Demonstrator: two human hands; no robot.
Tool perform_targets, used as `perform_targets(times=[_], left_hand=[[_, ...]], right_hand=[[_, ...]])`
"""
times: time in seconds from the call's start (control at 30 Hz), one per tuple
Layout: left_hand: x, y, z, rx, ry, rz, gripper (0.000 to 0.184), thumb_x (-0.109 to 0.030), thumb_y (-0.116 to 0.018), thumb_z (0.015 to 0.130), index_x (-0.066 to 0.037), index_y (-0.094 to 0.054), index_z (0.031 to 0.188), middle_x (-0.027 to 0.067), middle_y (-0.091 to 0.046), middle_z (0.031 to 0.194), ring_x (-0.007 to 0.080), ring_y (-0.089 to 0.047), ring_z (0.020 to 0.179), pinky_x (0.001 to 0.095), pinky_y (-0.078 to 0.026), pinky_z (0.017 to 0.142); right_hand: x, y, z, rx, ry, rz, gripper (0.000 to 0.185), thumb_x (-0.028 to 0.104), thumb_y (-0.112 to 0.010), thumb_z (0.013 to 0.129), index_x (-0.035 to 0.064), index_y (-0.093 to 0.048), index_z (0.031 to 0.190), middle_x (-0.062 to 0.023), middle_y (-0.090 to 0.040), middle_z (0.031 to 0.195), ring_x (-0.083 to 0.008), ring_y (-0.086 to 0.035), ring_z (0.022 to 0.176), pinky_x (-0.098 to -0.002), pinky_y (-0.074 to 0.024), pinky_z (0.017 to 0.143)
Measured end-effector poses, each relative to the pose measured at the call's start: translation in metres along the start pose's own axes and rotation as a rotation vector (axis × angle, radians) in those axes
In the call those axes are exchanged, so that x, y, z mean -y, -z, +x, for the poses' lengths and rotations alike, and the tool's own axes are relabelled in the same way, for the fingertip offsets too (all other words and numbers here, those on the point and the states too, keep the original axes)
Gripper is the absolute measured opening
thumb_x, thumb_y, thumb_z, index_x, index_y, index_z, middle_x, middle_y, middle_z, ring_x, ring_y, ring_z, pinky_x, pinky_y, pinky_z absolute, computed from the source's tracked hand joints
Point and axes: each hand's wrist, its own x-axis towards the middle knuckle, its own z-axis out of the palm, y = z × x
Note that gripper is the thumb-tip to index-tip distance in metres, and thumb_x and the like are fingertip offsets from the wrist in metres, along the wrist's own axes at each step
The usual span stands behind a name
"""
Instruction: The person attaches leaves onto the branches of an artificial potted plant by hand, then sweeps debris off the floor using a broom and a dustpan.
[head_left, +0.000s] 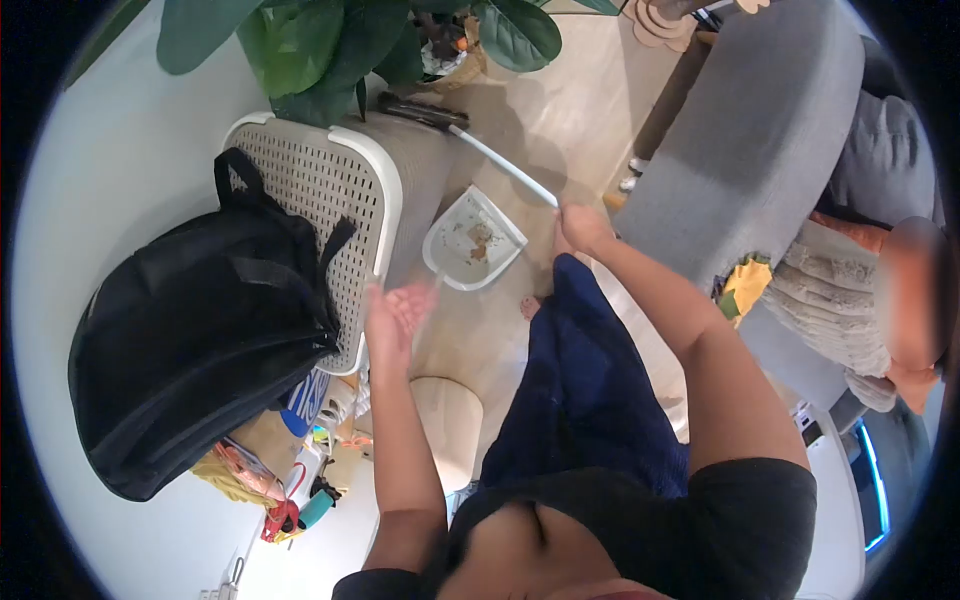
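My right hand (pixel 585 229) is closed around the white handle of a broom (pixel 505 167). Its dark bristle head (pixel 421 110) reaches toward the floor beside the laundry hamper, near the potted plant. A white dustpan (pixel 487 232) with brown debris in it appears to lie on the wooden floor, between my two hands. My left hand (pixel 398 312) is raised by the hamper's lower corner, palm partly up. Its fingers are apart and a little blurred, and nothing shows in them.
On the left, a black backpack (pixel 200 330) rests on the perforated hamper (pixel 385 200). A leafy plant (pixel 365 55) overhangs the top. A grey sofa (pixel 745 140) with cushions stands at right, with another person's blurred limb (pixel 910 300) there. A cluttered shelf (pixel 265 440) and a beige stool (pixel 447 425) are lower left.
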Motion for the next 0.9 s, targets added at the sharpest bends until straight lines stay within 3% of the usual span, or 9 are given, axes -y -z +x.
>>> perform_targets(times=[0.03, 0.07, 0.13, 0.2, 0.23, 0.3, 0.4, 0.77, 0.9], left_hand=[[-0.011, -0.004, -0.007, 0.101, 0.052, 0.355, 0.055, -0.052, -0.034, 0.089, -0.003, -0.05, 0.108, 0.0112, -0.05, 0.118, 0.0232, -0.046, 0.108, 0.0418, -0.029, 0.095], [-0.017, -0.014, -0.013, 0.095, 0.055, 0.358, 0.055, -0.052, -0.034, 0.089, -0.003, -0.05, 0.108, 0.0112, -0.05, 0.118, 0.0232, -0.046, 0.108, 0.0418, -0.029, 0.095], [-0.029, -0.042, -0.021, -0.152, -0.751, 0.938, 0.033, -0.032, -0.053, 0.084, -0.006, -0.057, 0.104, 0.0112, -0.051, 0.119, 0.0264, -0.048, 0.106, 0.0445, -0.03, 0.093], [-0.061, -0.054, -0.004, -0.431, -1.316, 1.484, 0.05, -0.024, -0.065, 0.072, -0.011, -0.05, 0.118, 0.0119, -0.043, 0.129, 0.0293, -0.041, 0.116, 0.0479, -0.026, 0.097], [-0.068, -0.057, 0.01, -0.438, -1.311, 1.497, 0.05, -0.024, -0.065, 0.072, -0.011, -0.05, 0.118, 0.0119, -0.043, 0.129, 0.0293, -0.041, 0.116, 0.0479, -0.026, 0.097], [-0.071, -0.058, 0.028, -0.582, -1.201, 1.719, 0.071, -0.03, -0.067, 0.067, -0.01, -0.039, 0.129, 0.012, -0.036, 0.134, 0.0309, -0.03, 0.125, 0.051, -0.019, 0.101], [-0.064, -0.05, 0.051, -0.571, -1.242, 1.629, 0.083, -0.034, -0.069, 0.063, -0.012, -0.031, 0.134, 0.0111, -0.029, 0.139, 0.0305, -0.024, 0.129, 0.0538, -0.016, 0.101], [-0.064, -0.044, 0.056, -0.53, -1.325, 1.557, 0.083, -0.024, -0.072, 0.059, -0.016, -0.035, 0.132, 0.0099, -0.028, 0.139, 0.0315, -0.027, 0.127, 0.0502, -0.022, 0.1], [-0.064, -0.042, 0.055, -0.521, -1.317, 1.574, 0.081, -0.022, -0.071, 0.059, -0.014, -0.035, 0.132, 0.0115, -0.029, 0.139, 0.0327, -0.027, 0.127, 0.0488, -0.022, 0.1]], right_hand=[[-0.001, -0.003, 0.008, -0.073, -0.052, 0.056, 0.032, 0.031, -0.04, 0.091, 0.0046, -0.049, 0.108, -0.023, -0.06, 0.091, -0.0392, -0.057, 0.086, -0.0479, -0.0434, 0.076], [-0.001, -0.008, 0.015, -0.068, -0.051, 0.061, 0.032, 0.031, -0.04, 0.091, 0.0046, -0.049, 0.108, -0.023, -0.06, 0.091, -0.0392, -0.057, 0.086, -0.0479, -0.0434, 0.076], [-0.004, -0.019, 0.038, -0.127, -0.036, 0.206, 0.034, 0.032, -0.038, 0.091, 0.0039, -0.052, 0.104, -0.0239, -0.059, 0.091, -0.0413, -0.055, 0.088, -0.0477, -0.0428, 0.077], [-0.003, -0.028, 0.056, -0.17, 0.019, 0.267, 0.035, 0.033, -0.037, 0.091, 0.0034, -0.053, 0.102, -0.0245, -0.059, 0.091, -0.0421, -0.055, 0.087, -0.048, -0.0426, 0.077], [0.0, -0.031, 0.065, -0.209, 0.075, 0.304, 0.036, 0.034, -0.037, 0.091, 0.0029, -0.054, 0.1, -0.025, -0.058, 0.091, -0.0429, -0.054, 0.087, -0.0483, -0.0424, 0.078], [0.003, -0.036, 0.078, -0.163, 0.07, 0.303, 0.036, 0.034, -0.037, 0.091, 0.0033, -0.054, 0.1, -0.0245, -0.058, 0.092, -0.0425, -0.054, 0.089, -0.0482, -0.0419, 0.079], [-0.003, -0.035, 0.088, -0.156, 0.061, 0.323, 0.036, 0.034, -0.037, 0.091, 0.0041, -0.055, 0.099, -0.0235, -0.058, 0.095, -0.0414, -0.053, 0.092, -0.0471, -0.0408, 0.081], [-0.008, -0.083, 0.089, -0.057, -0.046, 0.654, 0.041, 0.037, -0.034, 0.091, 0.0024, -0.055, 0.099, -0.0197, -0.06, 0.089, -0.034, -0.056, 0.088, -0.0397, -0.0415, 0.078], [0.02, -0.076, 0.124, 0.202, -0.174, 0.936, 0.039, 0.035, -0.033, 0.092, 0.0021, -0.054, 0.095, -0.02, -0.059, 0.084, -0.0341, -0.055, 0.081, -0.0411, -0.0416, 0.075]])
